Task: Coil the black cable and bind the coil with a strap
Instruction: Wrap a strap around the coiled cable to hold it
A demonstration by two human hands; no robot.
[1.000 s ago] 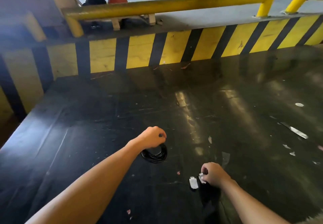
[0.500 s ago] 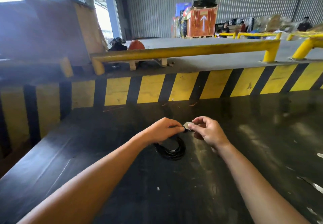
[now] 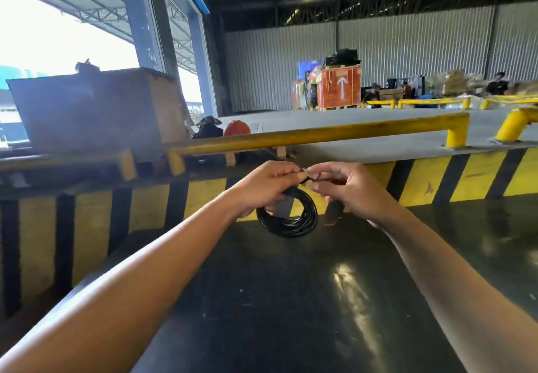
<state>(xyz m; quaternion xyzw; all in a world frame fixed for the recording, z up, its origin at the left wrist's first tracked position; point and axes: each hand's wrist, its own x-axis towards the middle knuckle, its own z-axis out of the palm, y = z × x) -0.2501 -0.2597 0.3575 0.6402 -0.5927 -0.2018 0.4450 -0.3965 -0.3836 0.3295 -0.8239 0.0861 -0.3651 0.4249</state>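
Observation:
The black cable [image 3: 291,221] is wound into a small round coil that hangs in the air above the dark table. My left hand [image 3: 267,186] grips the top of the coil. My right hand [image 3: 349,189] pinches a small pale strap [image 3: 309,175] at the coil's top, fingertips meeting those of my left hand. A dark end of the strap or cable dangles under my right palm; I cannot tell which.
The glossy black table [image 3: 291,300] is bounded at the back by a yellow-and-black striped wall [image 3: 436,180] and a yellow rail [image 3: 320,135]. A wooden crate [image 3: 96,110] stands at the back left. People and pallets are far behind.
Both hands lifted the coil off the table. My right hand came over from the lower right with the strap and met my left hand at the coil. The view tilted upward.

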